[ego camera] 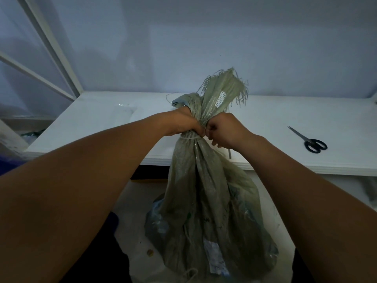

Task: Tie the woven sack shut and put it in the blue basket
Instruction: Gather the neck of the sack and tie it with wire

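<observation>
A grey-green woven sack stands full on the floor in front of me, its frayed mouth bunched into a neck that rises above the table edge. A pale cord is wrapped around that neck. My left hand clenches the neck from the left, just above the cord. My right hand is fisted against the neck from the right, pinching the cord's end, and a short tail of cord hangs below it. The blue basket is not clearly in view.
A white table runs across in front of me, behind the sack's neck. Black-handled scissors lie on it to the right. A white frame stands at the left. Something blue shows at the far left edge.
</observation>
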### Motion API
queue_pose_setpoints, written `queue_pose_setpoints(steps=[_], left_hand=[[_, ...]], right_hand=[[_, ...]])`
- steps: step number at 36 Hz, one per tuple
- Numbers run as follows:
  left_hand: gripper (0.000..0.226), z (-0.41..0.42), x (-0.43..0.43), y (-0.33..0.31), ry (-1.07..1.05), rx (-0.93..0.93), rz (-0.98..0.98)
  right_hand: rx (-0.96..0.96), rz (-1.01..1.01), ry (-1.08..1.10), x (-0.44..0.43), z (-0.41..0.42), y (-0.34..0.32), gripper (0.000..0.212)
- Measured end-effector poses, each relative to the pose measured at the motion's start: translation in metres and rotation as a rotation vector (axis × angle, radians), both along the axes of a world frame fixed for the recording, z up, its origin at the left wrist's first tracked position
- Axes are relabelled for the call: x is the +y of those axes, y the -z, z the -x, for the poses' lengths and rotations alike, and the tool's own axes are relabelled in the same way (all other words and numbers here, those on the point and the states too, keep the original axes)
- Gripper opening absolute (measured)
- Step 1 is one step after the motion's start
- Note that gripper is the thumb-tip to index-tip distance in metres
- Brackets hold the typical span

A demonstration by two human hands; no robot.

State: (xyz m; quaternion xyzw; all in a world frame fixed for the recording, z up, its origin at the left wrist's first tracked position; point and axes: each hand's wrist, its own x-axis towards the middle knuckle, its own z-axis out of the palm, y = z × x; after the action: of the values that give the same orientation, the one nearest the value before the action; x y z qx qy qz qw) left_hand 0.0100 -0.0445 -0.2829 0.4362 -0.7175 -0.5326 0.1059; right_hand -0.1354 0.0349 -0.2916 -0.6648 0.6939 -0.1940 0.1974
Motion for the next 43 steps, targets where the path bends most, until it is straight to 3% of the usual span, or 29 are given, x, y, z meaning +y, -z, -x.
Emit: queue_pose_setpoints(steps=[12,20,36,43], left_hand=[[0.056,-0.003,-0.012,0.010,-0.061,0.038,-0.059],[0.043,-0.006,-0.010,0.013,-0.043,0.042,-0.055],[0.062,-0.003,-0.014,0.016,-0.080,0.047,-0.077],[0.060,-0.009,-0.018,0.019,-0.078,0.061,-0.099]], right_hand=[[0.028,0.006,-0.008,0.000,-0.001,-0.006,0.018],[0.077,-0.048,-0.035,-0.001,-0.001,-0.003,0.020],[0.123,0.076,-0.069,0.004,0.013,-0.014,0.020],[0.110,0.078,-0.045,0.005,0.022,-0.013,0.020]])
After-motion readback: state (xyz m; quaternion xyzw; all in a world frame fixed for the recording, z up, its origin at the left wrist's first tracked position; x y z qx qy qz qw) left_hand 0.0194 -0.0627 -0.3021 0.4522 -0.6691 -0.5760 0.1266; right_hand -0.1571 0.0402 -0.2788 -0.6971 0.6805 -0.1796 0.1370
